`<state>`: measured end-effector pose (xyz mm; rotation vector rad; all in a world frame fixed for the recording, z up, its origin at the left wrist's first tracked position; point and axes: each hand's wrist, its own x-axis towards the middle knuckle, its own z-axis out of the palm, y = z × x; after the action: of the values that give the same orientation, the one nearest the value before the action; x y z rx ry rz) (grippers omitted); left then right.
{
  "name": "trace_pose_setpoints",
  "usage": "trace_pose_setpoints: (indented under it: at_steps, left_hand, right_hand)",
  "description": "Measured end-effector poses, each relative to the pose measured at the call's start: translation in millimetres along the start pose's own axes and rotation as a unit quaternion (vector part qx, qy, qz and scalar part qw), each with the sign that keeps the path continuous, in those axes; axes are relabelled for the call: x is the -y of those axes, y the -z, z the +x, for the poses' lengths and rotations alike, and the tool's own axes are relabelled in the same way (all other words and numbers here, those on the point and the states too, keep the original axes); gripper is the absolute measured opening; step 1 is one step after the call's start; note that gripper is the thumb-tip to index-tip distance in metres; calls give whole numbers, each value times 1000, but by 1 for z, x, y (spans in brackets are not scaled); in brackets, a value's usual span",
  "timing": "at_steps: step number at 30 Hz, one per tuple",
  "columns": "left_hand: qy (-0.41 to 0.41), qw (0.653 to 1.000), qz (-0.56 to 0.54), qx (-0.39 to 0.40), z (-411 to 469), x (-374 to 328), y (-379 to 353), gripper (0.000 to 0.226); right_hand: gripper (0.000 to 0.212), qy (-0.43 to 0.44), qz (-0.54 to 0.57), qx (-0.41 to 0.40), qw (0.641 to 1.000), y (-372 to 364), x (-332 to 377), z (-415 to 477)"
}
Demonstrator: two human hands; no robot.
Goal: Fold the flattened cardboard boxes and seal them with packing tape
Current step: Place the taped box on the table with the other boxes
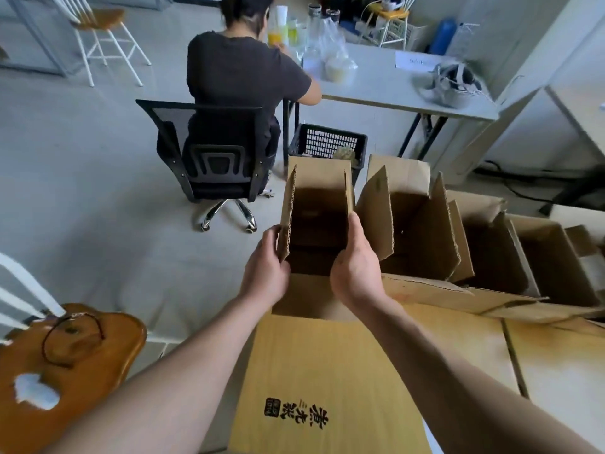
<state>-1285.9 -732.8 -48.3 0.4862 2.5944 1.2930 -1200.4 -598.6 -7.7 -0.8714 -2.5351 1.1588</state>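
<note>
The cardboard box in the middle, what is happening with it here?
A person is opening up a cardboard box. The left hand grips its left side flap, and the right hand presses on the right side flap. The flaps at the far end stand open, and no tape shows on them. More open boxes stand to the right. Another person sits at a table behind, facing away.

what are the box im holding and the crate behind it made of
Box: corrugated cardboard, matte brown; the wavy fluting shows along the cut flap edges under the left hand and right hand.
Crate: looks like moulded black plastic, judging by its regular lattice walls and slight sheen, though coated metal can't be excluded.
</note>
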Motion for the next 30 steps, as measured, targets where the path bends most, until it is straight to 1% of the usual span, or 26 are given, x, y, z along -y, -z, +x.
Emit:
trace_pose_setpoints:
  at_steps: [3,5,7,9,12,14,16,19,22,26,30]
  left_hand:
    - [-21,1000,-17,2,6,-3,-1,46]
    - [-26,999,-31,5,11,-4,-2,41]
    - [-24,999,-32,14,15,-4,-4,41]
    - [-14,999,-26,32,17,-2,-4,50]
    - [-23,998,13,56,11,0,-2,73]
    - [-61,996,55,42,3,-2,0,79]
    - [-101,991,85,16,-7,-8,2,80]
    - [-167,979,116,-27,-24,-23,5,75]
    - [-225,962,142,-59,-42,-45,3,70]
    - [-281,946,153,-48,-74,-82,-20,64]
    - [-327,930,169,0,-116,-126,-57,63]
  right_hand:
    - [73,-48,26,-13,998,1,5,6]
    - [73,-60,27,-27,997,3,6,9]
    - [73,-65,29,-34,997,5,6,11]
    - [72,-60,33,-34,997,8,7,11]
    - [68,-36,22,-27,999,12,6,8]
    - [66,-14,9,-21,1000,14,5,4]
    - [63,8,0,-17,1000,18,3,-3]
    - [54,47,-40,-30,998,31,-4,-16]
    - [51,75,-73,-53,993,54,-16,-31]
    - [54,78,-114,-74,988,96,-45,-64]
    - [54,46,-146,-102,983,150,-86,-109]
